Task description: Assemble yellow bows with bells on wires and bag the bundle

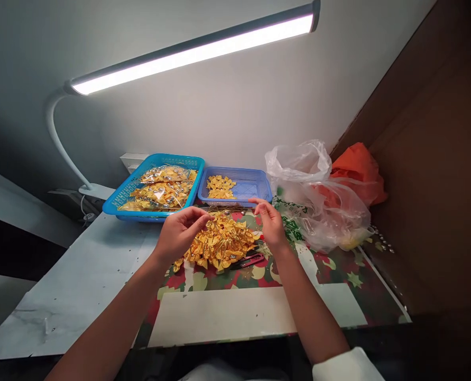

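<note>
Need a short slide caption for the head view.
Left hand and right hand flank a pile of yellow pieces beneath a lit lamp, teal basket and blue basket behind.

2 hnds (179,231) (273,227), 2 bskts (125,196) (251,189), 1 lamp (195,56)

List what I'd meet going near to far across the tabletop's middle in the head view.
Flat cream rectangular panel → heap of small folded yellow pieces → shallow blue rectangular plastic basket.

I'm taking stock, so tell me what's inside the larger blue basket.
The larger blue basket holds clear plastic bags filled with yellow pieces; whatever lies beneath them is covered and cannot be seen.
</note>
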`<state>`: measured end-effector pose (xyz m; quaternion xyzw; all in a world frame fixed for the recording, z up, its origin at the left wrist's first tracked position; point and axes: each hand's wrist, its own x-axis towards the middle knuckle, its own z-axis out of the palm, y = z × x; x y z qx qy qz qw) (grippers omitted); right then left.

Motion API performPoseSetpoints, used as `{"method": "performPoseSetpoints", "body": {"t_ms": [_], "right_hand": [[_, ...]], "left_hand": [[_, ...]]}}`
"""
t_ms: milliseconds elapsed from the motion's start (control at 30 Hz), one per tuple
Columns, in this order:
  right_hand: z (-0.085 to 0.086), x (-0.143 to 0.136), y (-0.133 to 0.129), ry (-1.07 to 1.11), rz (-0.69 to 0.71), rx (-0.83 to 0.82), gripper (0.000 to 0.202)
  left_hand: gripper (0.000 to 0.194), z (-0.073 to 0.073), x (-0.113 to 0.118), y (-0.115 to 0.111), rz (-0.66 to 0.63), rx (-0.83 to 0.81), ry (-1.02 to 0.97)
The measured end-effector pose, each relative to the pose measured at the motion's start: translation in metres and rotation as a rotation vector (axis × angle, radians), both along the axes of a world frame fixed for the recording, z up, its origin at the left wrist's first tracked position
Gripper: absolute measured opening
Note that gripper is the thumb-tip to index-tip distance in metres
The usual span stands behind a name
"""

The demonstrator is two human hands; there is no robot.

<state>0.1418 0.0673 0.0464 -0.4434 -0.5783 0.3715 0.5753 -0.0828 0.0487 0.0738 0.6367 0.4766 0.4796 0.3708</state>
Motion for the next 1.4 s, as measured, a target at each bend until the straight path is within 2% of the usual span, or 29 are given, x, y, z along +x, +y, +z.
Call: {"method": "performPoseSetpoints", "body": {"t_ms": [100, 300, 467, 667, 767, 833, 900, 1000, 1067, 1167, 1267, 1400], "right_hand": [[0.011, -0.011, -0.001, 0.175, 0.16, -0.095, 0.045], [0.024, -0.03, -0.006, -0.067, 0.367, -0.201, 0.036], [0.019, -0.037, -0.001, -0.184, 0.341, -0.158, 0.026], [0.016, -0.049, 0.009, -0.383, 0.453, -0.077, 0.021], [0.017, -0.051, 0.012, -0.422, 0.467, -0.065, 0.02], [0.017, -0.049, 0.014, -0.42, 0.459, -0.074, 0.021], [0.017, -0.047, 0.015, -0.41, 0.454, -0.088, 0.02], [0.018, -0.043, 0.016, -0.423, 0.469, -0.092, 0.019], [0.019, -0.043, 0.015, -0.466, 0.475, -0.078, 0.018], [0.02, -0.043, 0.012, -0.529, 0.476, -0.062, 0.017], [0.019, -0.041, 0.01, -0.543, 0.475, -0.058, 0.016], [0.019, -0.036, 0.01, -0.52, 0.464, -0.075, 0.019]], "left_hand": [[0.028, 0.005, 0.006, 0.003, -0.018, 0.046, 0.048], [0.022, 0.012, 0.013, 0.009, -0.013, 0.191, 0.183], [0.022, 0.009, 0.008, 0.005, 0.031, 0.174, 0.15], [0.024, 0.002, 0.003, -0.002, 0.14, 0.101, 0.005], [0.025, 0.0, -0.008, -0.019, 0.267, 0.134, 0.1], [0.022, -0.008, -0.021, -0.04, 0.441, 0.201, 0.286], [0.021, -0.023, -0.036, -0.065, 0.534, 0.201, 0.526], [0.039, -0.054, -0.055, -0.094, 0.653, 0.014, 0.647], [0.044, -0.072, -0.06, -0.102, 0.704, -0.132, 0.598], [0.034, -0.086, -0.058, -0.096, 0.66, -0.268, 0.284], [0.032, -0.085, -0.057, -0.083, 0.635, -0.313, -0.006], [0.039, -0.076, -0.07, -0.075, 0.647, -0.332, -0.183]]}}
